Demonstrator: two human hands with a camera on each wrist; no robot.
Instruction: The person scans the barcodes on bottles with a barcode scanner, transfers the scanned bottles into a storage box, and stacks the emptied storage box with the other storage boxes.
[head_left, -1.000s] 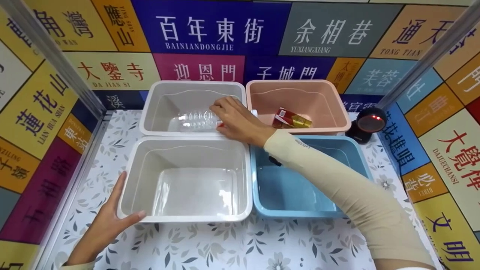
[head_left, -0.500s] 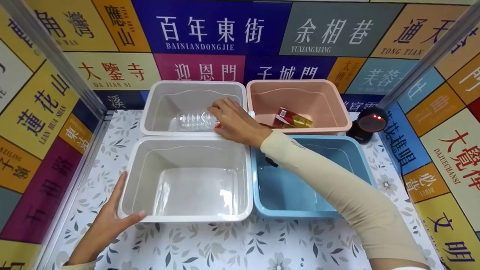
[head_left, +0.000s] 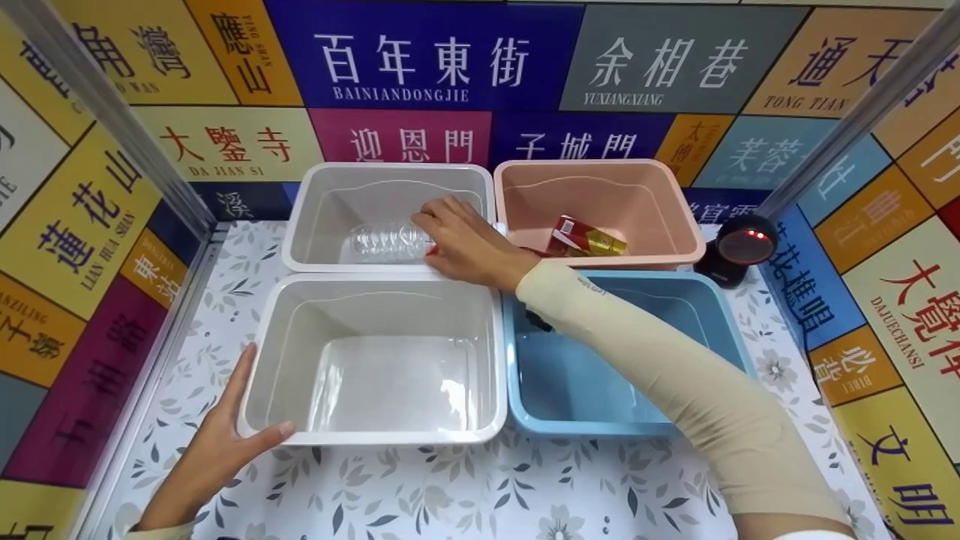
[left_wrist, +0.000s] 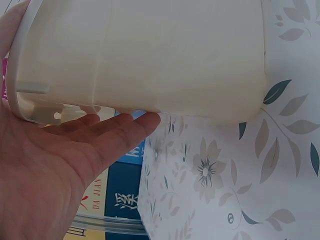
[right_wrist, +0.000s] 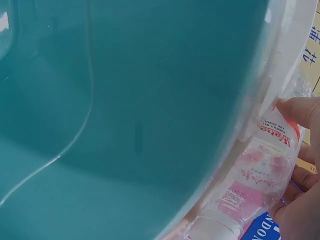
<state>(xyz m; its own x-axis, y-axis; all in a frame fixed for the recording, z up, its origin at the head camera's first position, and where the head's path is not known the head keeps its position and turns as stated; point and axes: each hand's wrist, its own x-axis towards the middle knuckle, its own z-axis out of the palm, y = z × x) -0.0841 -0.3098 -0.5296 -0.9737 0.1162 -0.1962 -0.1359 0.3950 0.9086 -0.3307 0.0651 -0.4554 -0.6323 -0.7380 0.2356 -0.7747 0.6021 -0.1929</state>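
My right hand (head_left: 476, 244) grips a clear ribbed plastic bottle (head_left: 386, 241) by its middle, thumb on one side and fingers on the other. The bottle lies level at the grey back-left bin (head_left: 326, 199), its white cap (head_left: 500, 228) reaching over the rim toward the salmon bin (head_left: 622, 187). A red-and-pink label (right_wrist: 275, 135) shows in the right wrist view. At the near-left corner of the white front bin (head_left: 397, 437), my left hand (head_left: 225, 435) is spread, thumb by the front rim and straight fingers along the outer side wall.
A red-and-gold packet (head_left: 585, 237) lies in the salmon bin. The blue bin (head_left: 600, 429) stands front right, under my right forearm. A black scanner with red lights (head_left: 742, 244) is at the right. Printed panels (head_left: 420, 67) and metal posts enclose the flower-patterned table (head_left: 420, 487).
My right hand and the bottle have shifted slightly to the left over the grey bin. The left hand stays at the white bin's corner.
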